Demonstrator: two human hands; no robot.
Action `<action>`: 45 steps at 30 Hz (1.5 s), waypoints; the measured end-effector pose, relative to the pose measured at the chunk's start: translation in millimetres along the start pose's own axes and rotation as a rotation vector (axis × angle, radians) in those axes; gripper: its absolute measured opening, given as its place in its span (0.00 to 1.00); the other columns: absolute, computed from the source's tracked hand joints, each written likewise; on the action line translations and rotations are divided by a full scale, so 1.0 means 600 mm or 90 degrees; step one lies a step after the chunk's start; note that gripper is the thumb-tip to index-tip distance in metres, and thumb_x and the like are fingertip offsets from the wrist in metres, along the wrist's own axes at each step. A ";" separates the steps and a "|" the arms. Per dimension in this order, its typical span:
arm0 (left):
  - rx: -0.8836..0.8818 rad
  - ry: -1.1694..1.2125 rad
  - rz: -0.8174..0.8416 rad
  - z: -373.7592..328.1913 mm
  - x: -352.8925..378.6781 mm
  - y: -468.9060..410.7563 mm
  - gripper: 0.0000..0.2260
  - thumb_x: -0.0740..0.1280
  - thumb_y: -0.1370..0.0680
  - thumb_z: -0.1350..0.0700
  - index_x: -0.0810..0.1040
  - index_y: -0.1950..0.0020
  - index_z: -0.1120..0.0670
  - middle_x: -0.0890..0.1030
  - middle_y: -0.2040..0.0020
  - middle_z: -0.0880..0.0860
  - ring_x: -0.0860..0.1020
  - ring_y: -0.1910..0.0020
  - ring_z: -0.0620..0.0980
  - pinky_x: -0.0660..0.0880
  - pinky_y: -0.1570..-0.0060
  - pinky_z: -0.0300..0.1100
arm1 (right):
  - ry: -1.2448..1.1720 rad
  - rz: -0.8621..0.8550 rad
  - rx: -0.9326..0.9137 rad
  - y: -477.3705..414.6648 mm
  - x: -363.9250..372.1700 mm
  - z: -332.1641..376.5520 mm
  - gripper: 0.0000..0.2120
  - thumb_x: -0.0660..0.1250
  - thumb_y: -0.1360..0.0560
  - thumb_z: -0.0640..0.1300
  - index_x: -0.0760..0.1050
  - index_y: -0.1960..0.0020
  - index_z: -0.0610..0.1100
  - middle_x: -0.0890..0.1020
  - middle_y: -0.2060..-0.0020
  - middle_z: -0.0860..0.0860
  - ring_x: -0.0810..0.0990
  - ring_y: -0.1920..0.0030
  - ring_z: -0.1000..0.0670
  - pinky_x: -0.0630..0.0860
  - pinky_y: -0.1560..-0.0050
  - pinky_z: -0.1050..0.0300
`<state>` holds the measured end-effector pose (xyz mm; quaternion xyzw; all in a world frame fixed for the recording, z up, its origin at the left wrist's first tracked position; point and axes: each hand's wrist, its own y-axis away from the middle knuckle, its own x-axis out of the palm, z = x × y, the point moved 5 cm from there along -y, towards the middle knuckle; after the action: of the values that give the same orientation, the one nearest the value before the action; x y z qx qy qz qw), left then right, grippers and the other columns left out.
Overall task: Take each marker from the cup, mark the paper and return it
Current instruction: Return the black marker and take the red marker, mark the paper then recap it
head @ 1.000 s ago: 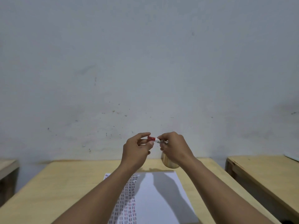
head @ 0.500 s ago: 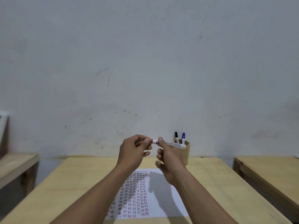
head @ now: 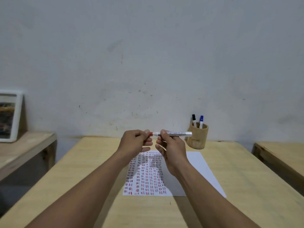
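Observation:
A white red-capped marker (head: 176,133) lies level in the air above the table. My right hand (head: 169,146) grips its barrel near the cap end. My left hand (head: 135,142) pinches the red cap (head: 151,133), which sits at the marker's left tip; whether it is on or off I cannot tell. The wooden cup (head: 197,137) stands at the back right and holds a black marker (head: 194,120) and a blue marker (head: 201,121). Under my hands lies the white paper (head: 195,168), its left part filled with rows of short red and dark strokes.
The light wooden table (head: 92,175) meets a grey wall at the back. Another wooden table (head: 283,155) stands to the right, and a lower bench (head: 24,145) with a white-framed picture (head: 9,116) to the left.
The view tilted and shifted, so the cup and more of the paper now show. Both hands stay together on the marker, which has turned level with its barrel pointing right.

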<state>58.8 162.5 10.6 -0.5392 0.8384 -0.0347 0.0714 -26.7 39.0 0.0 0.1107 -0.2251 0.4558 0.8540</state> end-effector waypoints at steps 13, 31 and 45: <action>-0.023 -0.480 -0.112 0.116 -0.099 -0.048 0.13 0.63 0.19 0.62 0.81 0.37 0.63 0.84 0.45 0.59 0.81 0.52 0.55 0.78 0.56 0.32 | 0.045 -0.030 0.044 -0.028 -0.034 -0.032 0.07 0.69 0.20 0.42 0.80 0.53 0.39 0.79 0.66 0.49 0.77 0.68 0.55 0.81 0.65 0.62; -0.093 -0.796 0.053 0.154 -0.100 0.050 0.25 0.43 0.17 0.41 0.51 0.19 0.40 0.48 0.17 0.55 0.44 0.18 0.59 0.39 0.26 0.69 | 0.551 -0.107 -0.078 -0.042 -0.121 -0.044 0.11 0.70 0.29 0.49 0.82 0.58 0.40 0.85 0.67 0.47 0.82 0.67 0.47 0.80 0.62 0.47; -0.080 -0.808 0.048 0.160 -0.101 0.051 0.26 0.42 0.18 0.40 0.49 0.19 0.38 0.48 0.17 0.55 0.44 0.18 0.58 0.41 0.25 0.67 | 0.554 -0.076 -0.093 -0.089 -0.112 -0.025 0.10 0.71 0.27 0.45 0.82 0.60 0.38 0.83 0.71 0.48 0.80 0.72 0.51 0.80 0.68 0.55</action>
<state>71.0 232.2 -83.5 -0.4280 0.6516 0.3431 0.5239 -10.7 -33.8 -45.0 -0.1394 0.1303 0.3930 0.8995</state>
